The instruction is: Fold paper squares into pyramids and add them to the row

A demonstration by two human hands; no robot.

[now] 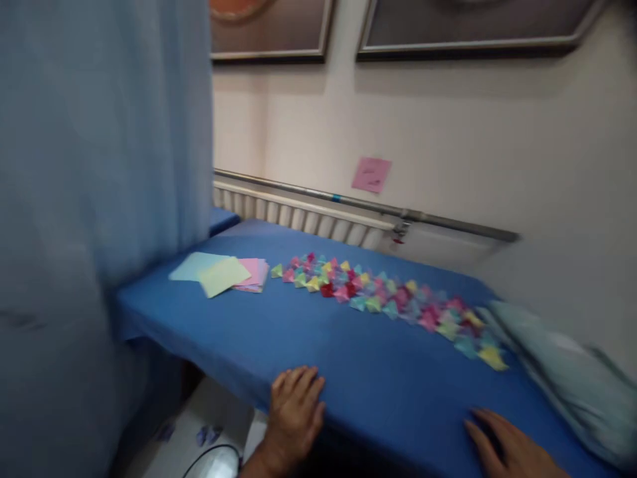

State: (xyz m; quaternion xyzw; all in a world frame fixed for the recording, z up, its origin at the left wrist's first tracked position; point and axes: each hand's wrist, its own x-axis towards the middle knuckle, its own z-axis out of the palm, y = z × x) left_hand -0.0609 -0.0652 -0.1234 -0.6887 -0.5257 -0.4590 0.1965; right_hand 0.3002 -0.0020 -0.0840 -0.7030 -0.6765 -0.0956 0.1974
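My left hand (297, 406) rests on the front edge of the blue-covered table (298, 338), fingers extended over the cloth, holding nothing. Farther right, my right hand (512, 446) lies on the same cover with its thumb and fingers apart, partly cut off by the frame's bottom. Beyond both hands, several small folded paper pieces (371, 304) in pink, red, yellow, green and blue form long rows. To their left lie a light blue paper sheet (192, 267), a pale yellow sheet (223, 276) overlapping it, and a stack of pink sheets (256, 272).
A blue curtain (104, 166) hangs at the left. Greenish folded fabric (572, 372) lies at the table's right end. Behind the table run a radiator (298, 218) and a metal pipe (298, 189). A pink note (371, 174) is on the wall; a cable (212, 449) lies below.
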